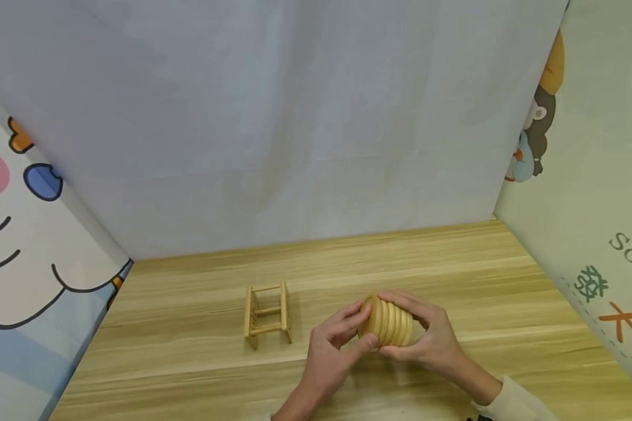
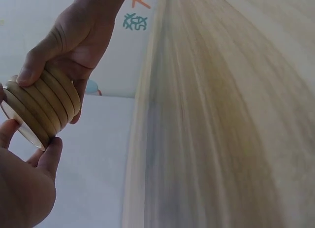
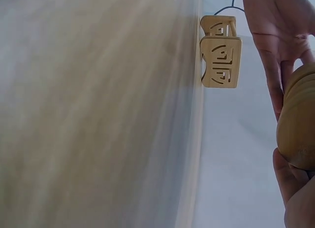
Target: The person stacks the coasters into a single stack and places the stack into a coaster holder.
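Several round wooden coasters (image 1: 392, 323), pressed face to face in a sideways stack, are held up between both hands above the wooden table. The left hand (image 1: 339, 339) pinches the left end of the stack, fingers at the upper rim and thumb at the lower front. At the other end the right hand (image 1: 426, 333) grips the stack between thumb and fingers. In the left wrist view the coasters (image 2: 42, 105) are slightly fanned. A small wooden rack (image 1: 267, 316) with cut-out side panels stands to the left, apart from both hands; the right wrist view shows its patterned side (image 3: 221, 63).
The light wood-grain table (image 1: 200, 362) runs back to a pale grey cloth wall (image 1: 295, 128). Printed panels border it: a cartoon one (image 1: 37, 251) on the left and a pale green one (image 1: 584, 204) on the right.
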A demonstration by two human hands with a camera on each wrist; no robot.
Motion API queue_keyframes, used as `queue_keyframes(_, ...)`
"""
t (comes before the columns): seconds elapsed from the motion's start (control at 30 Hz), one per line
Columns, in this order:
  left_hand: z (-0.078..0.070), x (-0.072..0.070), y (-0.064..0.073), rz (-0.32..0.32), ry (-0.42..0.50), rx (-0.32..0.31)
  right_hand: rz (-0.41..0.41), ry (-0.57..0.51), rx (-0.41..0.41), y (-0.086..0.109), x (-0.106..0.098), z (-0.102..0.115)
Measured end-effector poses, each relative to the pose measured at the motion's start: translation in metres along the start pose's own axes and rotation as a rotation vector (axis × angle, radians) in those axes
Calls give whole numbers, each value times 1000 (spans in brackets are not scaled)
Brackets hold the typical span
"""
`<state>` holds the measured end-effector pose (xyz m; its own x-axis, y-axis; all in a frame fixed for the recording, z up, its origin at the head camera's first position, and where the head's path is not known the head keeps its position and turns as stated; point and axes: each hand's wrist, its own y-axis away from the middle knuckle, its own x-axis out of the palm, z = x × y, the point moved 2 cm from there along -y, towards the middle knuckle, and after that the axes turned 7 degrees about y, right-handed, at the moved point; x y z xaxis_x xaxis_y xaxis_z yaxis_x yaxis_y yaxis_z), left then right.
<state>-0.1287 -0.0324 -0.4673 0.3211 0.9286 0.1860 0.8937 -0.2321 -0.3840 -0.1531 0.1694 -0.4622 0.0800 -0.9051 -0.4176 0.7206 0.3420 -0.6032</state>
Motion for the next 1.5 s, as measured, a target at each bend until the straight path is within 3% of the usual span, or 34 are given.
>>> queue_keyframes(0.23, 0, -4, -1, -47, 107, -61, 12, 90, 28, -2, 1, 3)
queue_keyframes(0.37, 0, -8, -1, -38, 93, -66, 28, 121, 25, -4, 1, 5)
queue_keyframes(0.63, -2, -17, 0, -48, -26, -26, 40, 140, 44, -11, 6, 6)
queue_keyframes(0.83, -3, -26, 0, -63, -63, -5, 47, 140, 26, -21, 13, 7)
queue_keyframes(1.17, -6, -38, 4, -45, -69, 129, 70, 120, 25, -33, 25, 12)
queue_keyframes(1.3, -7, -41, 5, -29, -48, 104, 96, 109, 30, -34, 26, 12)
queue_keyframes(1.5, -10, -47, 5, -30, -39, -14, 135, 120, 40, -38, 28, 14)
